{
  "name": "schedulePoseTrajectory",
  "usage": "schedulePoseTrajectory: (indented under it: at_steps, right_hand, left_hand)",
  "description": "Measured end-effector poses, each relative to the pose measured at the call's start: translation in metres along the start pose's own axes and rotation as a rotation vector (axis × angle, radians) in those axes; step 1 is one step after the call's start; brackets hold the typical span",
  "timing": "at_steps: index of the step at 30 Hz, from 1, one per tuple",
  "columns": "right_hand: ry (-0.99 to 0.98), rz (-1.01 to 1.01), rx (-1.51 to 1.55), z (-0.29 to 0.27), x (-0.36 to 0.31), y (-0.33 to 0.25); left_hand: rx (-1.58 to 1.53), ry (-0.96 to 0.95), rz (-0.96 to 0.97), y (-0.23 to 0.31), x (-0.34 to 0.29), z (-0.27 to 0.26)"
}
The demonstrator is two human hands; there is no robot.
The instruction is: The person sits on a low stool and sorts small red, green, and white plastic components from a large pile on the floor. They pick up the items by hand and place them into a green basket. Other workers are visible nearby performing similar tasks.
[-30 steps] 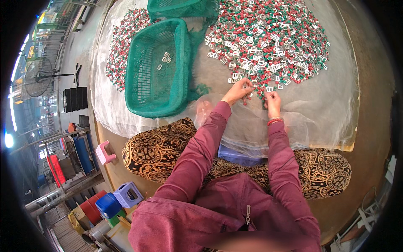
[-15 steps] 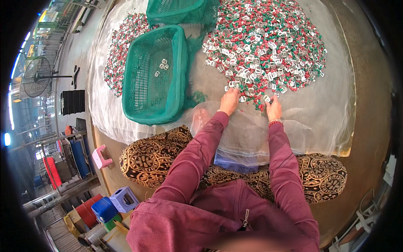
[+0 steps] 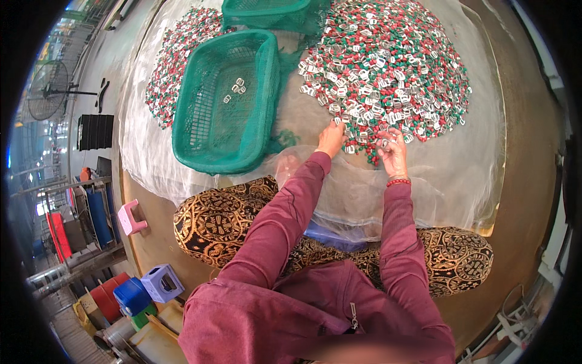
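Observation:
A large heap of small red and green beads mixed with silver slotted buckles (image 3: 388, 67) lies in front of me on a sheer white cloth. At its near edge, my left hand (image 3: 331, 139) is closed in a pinch, a silver buckle (image 3: 337, 121) at its fingertips. To the right, my right hand (image 3: 395, 156) is turned partly palm up, its fingers curled on a silver buckle (image 3: 383, 144). Left of the heap stands a green mesh-lined basket (image 3: 182, 142) with several silver buckles (image 3: 235, 90) on its bottom.
A second green basket (image 3: 267, 21) stands behind the first. Another heap of beads and buckles (image 3: 163, 85) lies at the far left. My legs in patterned black-and-gold trousers (image 3: 221, 224) border the cloth. On the left are a pink stool (image 3: 130, 217) and a standing fan (image 3: 51, 91).
My right hand has turned its palm upward and curled its fingers, bringing the buckle off the heap's edge. My left hand has shifted slightly at the edge and pinches a buckle.

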State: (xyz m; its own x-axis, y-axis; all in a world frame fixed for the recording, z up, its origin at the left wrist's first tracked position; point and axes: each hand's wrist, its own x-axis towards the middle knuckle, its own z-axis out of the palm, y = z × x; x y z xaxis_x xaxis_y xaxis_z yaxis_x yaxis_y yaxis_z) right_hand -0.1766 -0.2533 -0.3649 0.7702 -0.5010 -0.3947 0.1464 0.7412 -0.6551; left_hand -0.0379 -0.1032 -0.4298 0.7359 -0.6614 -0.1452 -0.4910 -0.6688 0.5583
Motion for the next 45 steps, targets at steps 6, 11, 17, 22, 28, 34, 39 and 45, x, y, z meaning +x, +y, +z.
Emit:
schedulePoseTrajectory:
  at_steps: [6,11,17,22,28,34,39,45]
  right_hand:
    - [0.033,0.23,-0.086,-0.012,0.015,0.015]
    - [0.105,-0.208,-1.03,-0.021,0.035,0.061]
    - [0.065,0.361,-0.227,0.036,0.031,0.039]
    - [-0.011,0.145,-0.243,0.074,0.01,0.019]
    - [0.069,-0.081,-0.591,0.055,0.02,0.032]
    - [0.067,-0.462,-1.447,0.039,0.024,0.016]
    - [0.138,-0.238,-1.375,0.051,0.001,-0.006]
    - [0.056,0.199,-0.44,0.031,-0.007,-0.018]
  left_hand:
    - [-0.86,-0.256,-0.205,0.003,0.006,-0.012]
    - [-1.67,-0.363,-0.357,0.027,-0.001,-0.059]
    - [-1.51,-0.318,-0.205,0.046,-0.012,-0.092]
    - [-1.065,0.011,0.009,0.026,0.0,-0.066]
    - [-0.2,0.164,0.336,0.037,-0.002,-0.062]
    - [0.078,0.033,0.357,0.064,-0.012,-0.019]
    - [0.115,-0.262,0.322,0.081,-0.017,-0.044]
    - [-0.148,-0.079,0.255,0.084,-0.012,-0.093]
